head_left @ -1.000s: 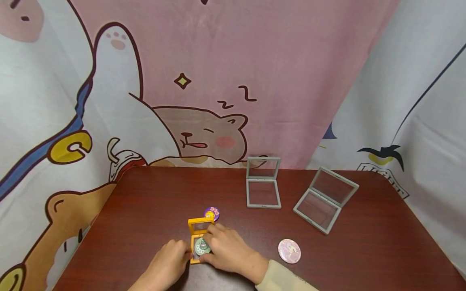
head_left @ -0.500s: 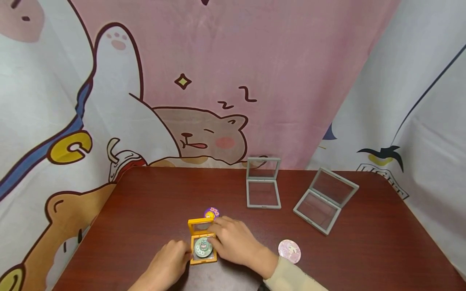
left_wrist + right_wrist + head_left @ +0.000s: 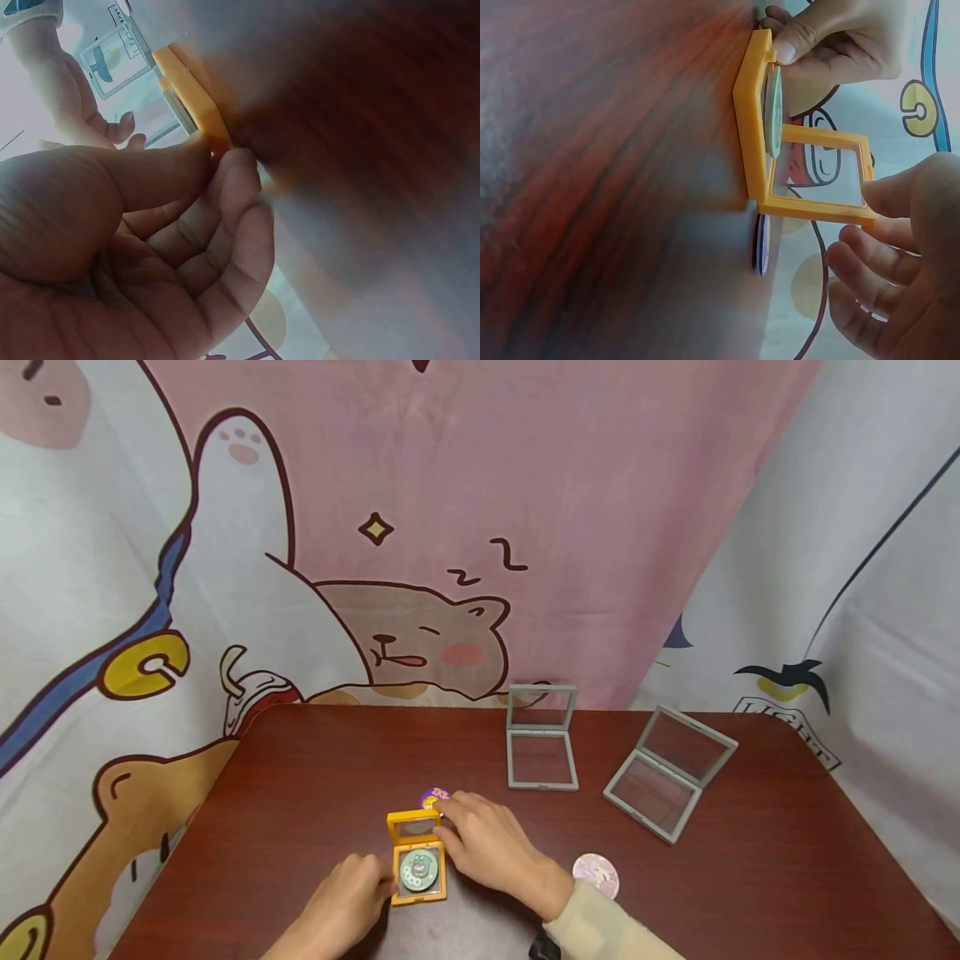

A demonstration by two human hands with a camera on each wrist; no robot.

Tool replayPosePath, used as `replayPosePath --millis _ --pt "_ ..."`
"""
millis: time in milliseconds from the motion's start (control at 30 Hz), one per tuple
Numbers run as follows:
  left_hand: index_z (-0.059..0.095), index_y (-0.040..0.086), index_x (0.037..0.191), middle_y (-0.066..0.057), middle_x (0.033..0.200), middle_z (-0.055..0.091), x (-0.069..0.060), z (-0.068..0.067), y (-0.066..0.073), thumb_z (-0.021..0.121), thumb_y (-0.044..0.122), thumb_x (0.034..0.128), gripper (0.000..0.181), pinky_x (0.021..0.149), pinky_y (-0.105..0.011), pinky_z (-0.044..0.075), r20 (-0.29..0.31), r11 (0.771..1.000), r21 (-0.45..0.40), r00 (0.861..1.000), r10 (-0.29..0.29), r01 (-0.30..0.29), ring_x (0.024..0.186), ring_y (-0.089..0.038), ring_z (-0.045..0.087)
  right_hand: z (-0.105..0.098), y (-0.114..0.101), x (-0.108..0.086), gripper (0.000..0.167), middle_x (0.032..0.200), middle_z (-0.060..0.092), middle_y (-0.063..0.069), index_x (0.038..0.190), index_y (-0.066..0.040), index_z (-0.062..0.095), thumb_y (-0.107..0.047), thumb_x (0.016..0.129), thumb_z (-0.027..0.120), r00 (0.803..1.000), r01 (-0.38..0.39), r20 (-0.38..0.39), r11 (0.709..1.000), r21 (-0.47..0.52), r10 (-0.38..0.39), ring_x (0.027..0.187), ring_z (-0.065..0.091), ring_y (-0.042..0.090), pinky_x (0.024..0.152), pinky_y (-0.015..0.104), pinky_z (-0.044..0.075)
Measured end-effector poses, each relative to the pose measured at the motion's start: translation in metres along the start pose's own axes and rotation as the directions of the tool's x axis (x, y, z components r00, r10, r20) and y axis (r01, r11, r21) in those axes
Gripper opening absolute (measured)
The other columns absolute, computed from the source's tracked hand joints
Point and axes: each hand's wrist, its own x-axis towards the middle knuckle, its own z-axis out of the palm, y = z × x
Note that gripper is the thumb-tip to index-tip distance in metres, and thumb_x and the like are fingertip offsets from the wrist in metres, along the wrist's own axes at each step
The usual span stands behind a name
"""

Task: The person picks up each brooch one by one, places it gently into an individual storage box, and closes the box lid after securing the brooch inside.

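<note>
L hand pinches yellow case at its 8 o'clock edge; R hand pinches raised lid, 2 o'clock.
Green badge lies in case on brown tbl. Clockwise fr. case: purple badge approx. 12:30, gray case 1:30, 2nd gray case 2:30, pink badge 3.

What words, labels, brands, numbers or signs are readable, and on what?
"LIGHT": banner printed on the wall cloth.
"Z": same cloth, above the sleeping bear.
"Z": same cloth, larger, right of the first.
Green badge, purple badge, pink badge: any lettering too small to read.
</note>
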Motion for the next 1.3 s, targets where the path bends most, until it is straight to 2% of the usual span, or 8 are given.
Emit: replayPosePath --millis 133,333,533,733,900,1000,1133,1300 --pt "0.070 0.016 0.067 0.011 0.062 0.059 0.002 -0.002 -0.004 0.081 0.003 0.0877 0.027 0.052 -0.027 0.041 0.033 0.996 -0.082 0.999 0.017 -0.015 0.058 -0.002 0.046 0.000 -0.001 -0.002 0.015 0.091 0.066 -0.005 0.108 -0.010 0.076 -0.020 0.097 0.076 1.000 0.004 -0.013 1.000 0.015 -0.004 0.079 0.057 0.008 0.065 0.025 0.051" --pt "0.074 0.014 0.070 0.012 0.064 0.063 0.004 -0.004 -0.008 0.082 0.004 0.0871 0.021 0.053 -0.026 0.043 0.036 0.988 -0.149 0.998 0.043 -0.037 0.060 -0.001 0.047 -0.002 -0.005 -0.007 0.007 0.089 0.067 -0.008 0.100 -0.014 0.076 -0.021 0.098 0.075 0.999 0.030 -0.012 0.999 0.034 -0.030 0.079 0.059 0.007 0.066 0.026 0.051" --pt "0.077 0.009 0.073 0.007 0.068 0.069 0.005 -0.008 -0.008 0.081 0.003 0.0882 0.017 0.054 -0.025 0.047 0.080 0.978 -0.207 0.997 0.017 0.000 0.061 -0.002 0.052 -0.004 -0.011 -0.012 0.007 0.094 0.072 -0.007 0.103 -0.014 0.077 -0.018 0.097 0.075 1.000 0.010 -0.001 0.997 0.075 -0.009 0.086 0.065 0.007 0.071 0.029 0.055" --pt "0.075 0.008 0.071 0.005 0.071 0.067 0.006 -0.007 -0.008 0.082 0.003 0.0877 0.019 0.055 -0.025 0.047 0.073 0.982 -0.190 0.997 0.012 0.002 0.064 -0.004 0.051 -0.003 -0.014 -0.020 0.010 0.095 0.075 -0.006 0.104 -0.012 0.078 -0.016 0.095 0.077 1.000 0.011 0.000 0.995 0.101 -0.011 0.087 0.067 0.006 0.072 0.028 0.056" --pt "0.077 0.003 0.076 0.000 0.073 0.071 0.006 -0.007 -0.009 0.082 0.003 0.0876 0.013 0.056 -0.025 0.048 0.083 0.981 -0.187 0.996 -0.042 0.057 0.064 -0.007 0.055 -0.002 -0.017 -0.025 0.012 0.096 0.076 -0.007 0.105 -0.013 0.079 -0.015 0.094 0.078 1.000 0.002 0.026 0.992 0.128 -0.005 0.088 0.068 0.004 0.073 0.027 0.056" --pt "0.075 0.006 0.072 0.003 0.067 0.066 0.006 -0.008 -0.009 0.082 0.004 0.0888 0.018 0.052 -0.025 0.044 0.097 0.978 -0.192 0.994 -0.058 0.076 0.059 -0.009 0.050 0.000 -0.018 -0.028 0.013 0.096 0.076 -0.007 0.106 -0.014 0.080 -0.015 0.093 0.078 1.000 0.001 0.028 0.991 0.137 -0.005 0.088 0.068 0.004 0.071 0.026 0.056" --pt "0.075 0.009 0.072 0.005 0.065 0.064 0.007 -0.008 -0.009 0.081 0.005 0.0895 0.019 0.052 -0.026 0.041 0.110 0.979 -0.190 0.992 -0.054 0.074 0.059 -0.009 0.047 0.001 -0.018 -0.032 0.008 0.090 0.074 -0.010 0.101 -0.016 0.080 -0.015 0.093 0.078 0.999 0.006 0.036 0.987 0.162 -0.012 0.080 0.062 -0.001 0.065 0.020 0.051" --pt "0.079 0.008 0.078 0.004 0.071 0.068 0.008 -0.010 -0.010 0.078 0.000 0.0906 0.015 0.054 -0.025 0.041 0.130 0.976 -0.205 0.990 -0.044 0.070 0.060 -0.010 0.046 0.004 -0.018 -0.036 0.005 0.086 0.071 -0.013 0.096 -0.018 0.079 -0.015 0.092 0.079 0.999 0.006 0.050 0.984 0.178 -0.016 0.076 0.058 -0.005 0.063 0.018 0.048"
